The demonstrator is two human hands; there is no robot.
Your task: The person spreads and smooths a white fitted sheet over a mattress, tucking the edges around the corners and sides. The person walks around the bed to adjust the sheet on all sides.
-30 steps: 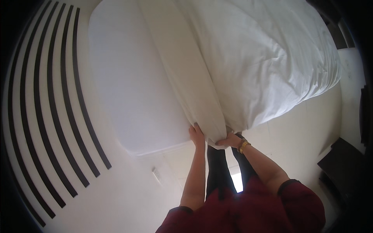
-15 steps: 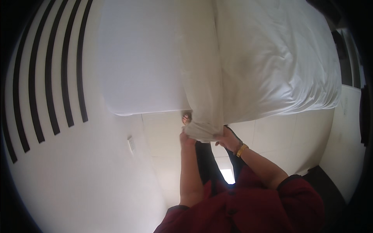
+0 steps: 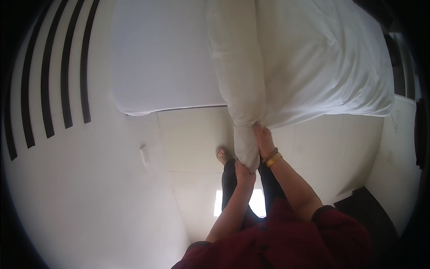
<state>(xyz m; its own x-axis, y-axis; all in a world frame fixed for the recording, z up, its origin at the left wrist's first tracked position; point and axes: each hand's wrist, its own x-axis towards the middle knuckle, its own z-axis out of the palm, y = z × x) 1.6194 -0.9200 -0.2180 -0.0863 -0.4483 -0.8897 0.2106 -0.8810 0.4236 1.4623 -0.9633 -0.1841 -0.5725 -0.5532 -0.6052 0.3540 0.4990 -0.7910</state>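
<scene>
A white duvet (image 3: 313,67) covers the right part of the bed, its edge turned back in a long, puffy fold (image 3: 239,71). The fold's near end hangs over the bed's side toward me. At its lowest tip my left hand (image 3: 245,174) is closed on the cloth. Higher up, my right hand (image 3: 264,140), with a gold watch (image 3: 272,159) on the wrist, grips the fold's right side close to the mattress edge; its fingertips are partly hidden by cloth. Left of the fold lies the smooth, white-sheeted mattress (image 3: 165,58).
Dark strips (image 3: 66,80) run along the white wall at the left, with a white wall plate (image 3: 144,154) below them. My sandalled foot (image 3: 222,155) stands on pale floor tiles (image 3: 192,139). A dark piece of furniture (image 3: 369,210) sits at the lower right.
The fold's end has been pulled nearer and gathered narrower and rounder. My left hand has moved right and toward me; my right hand has shifted up the fold, toward the bed.
</scene>
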